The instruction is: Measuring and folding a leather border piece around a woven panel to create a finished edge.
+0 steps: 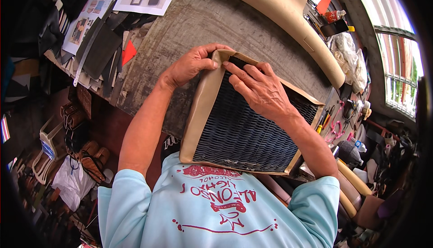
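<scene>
Tan edging [203, 112] frames the dark woven panel [252, 117] in front of you, which lies aslant between the worn workbench [180, 27] and your pale blue shirt [212, 221]; whether its near edge touches the cloth, I cannot tell. Your left hand [191, 67] is at the far left corner, thumb and forefinger closed to a narrow pinch over the folded edging. Your right hand [264, 90] reaches across the weave with its forefinger tip at the inside of that same corner, the other fingers bent and loosely spread; I cannot tell whether they grip anything. The step in hand looks like shaping or seating the edging where its two sides meet. As I judge it, the next move calls for keeping that left pinch firm while your right fingertip works the fold flat into the corner, pressing toward the frame rather than down on the weave. Ease off too soon and the fold could spring up or pucker.
</scene>
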